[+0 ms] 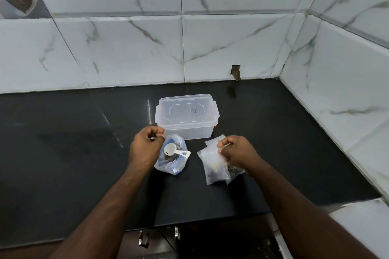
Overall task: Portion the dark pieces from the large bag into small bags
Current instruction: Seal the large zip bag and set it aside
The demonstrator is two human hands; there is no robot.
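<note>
The left hand (146, 147) pinches the crumpled clear large bag (171, 156); the right hand (236, 154) grips small bags (214, 166).

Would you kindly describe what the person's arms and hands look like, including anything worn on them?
Both forearms are bare right up to the frame edge: no sleeves, gloves, watch or bracelets show. The left hand shows a small glint at one finger, perhaps a ring, but it is too small to tell. The right hand shows nothing worn.

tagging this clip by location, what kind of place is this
Most likely a home kitchen: a glossy black stone countertop set in a corner of white marble-patterned wall tiles, cupboard handles below its front edge, and a clear lidded plastic food container standing on it.
</note>
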